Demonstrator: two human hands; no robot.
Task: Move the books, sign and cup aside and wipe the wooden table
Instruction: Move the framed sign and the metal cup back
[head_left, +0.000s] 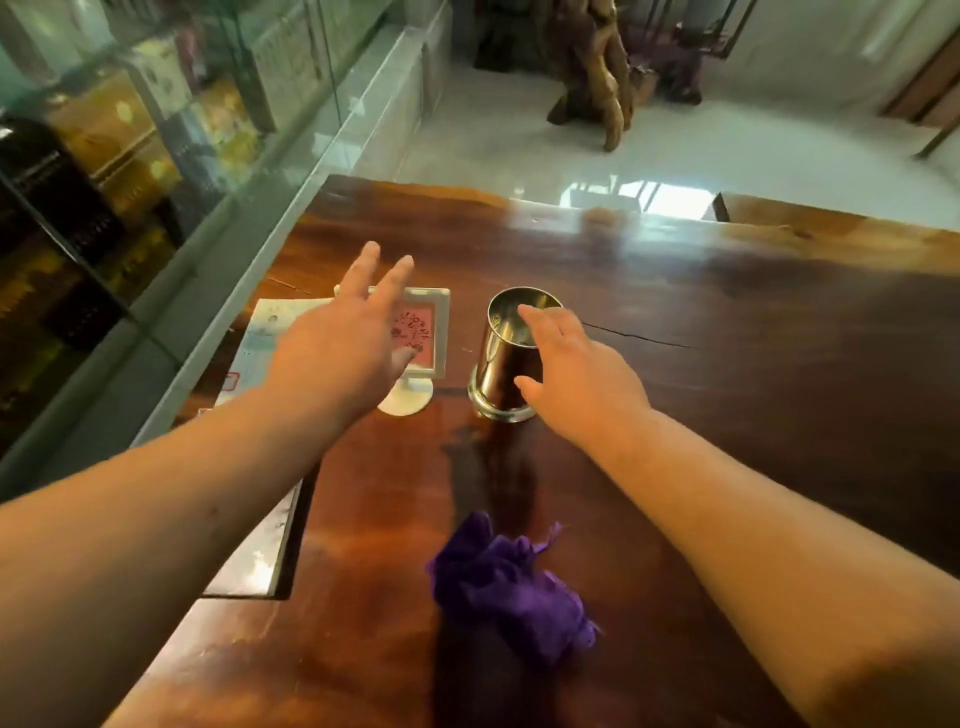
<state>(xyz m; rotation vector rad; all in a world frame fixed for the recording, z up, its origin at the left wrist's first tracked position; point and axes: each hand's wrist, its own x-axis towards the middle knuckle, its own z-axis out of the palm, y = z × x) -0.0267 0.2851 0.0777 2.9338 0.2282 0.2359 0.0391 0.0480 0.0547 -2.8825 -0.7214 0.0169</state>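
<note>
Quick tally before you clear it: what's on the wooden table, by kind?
Books: 2 (light-covered book; dark-edged book, partly hidden by the left arm)
Sign: 1 (white-framed sign)
Cup: 1 (metal cup)
Cloth: 1 (purple cloth)
Total: 5

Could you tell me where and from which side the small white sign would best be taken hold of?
Probably by the white sign frame's upper edge, coming from above. It stands upright on a thin stem and round base, so its top is free; the metal cup crowds its right side and books lie to its left. The left hand, fingers spread, hovers over it.
</note>
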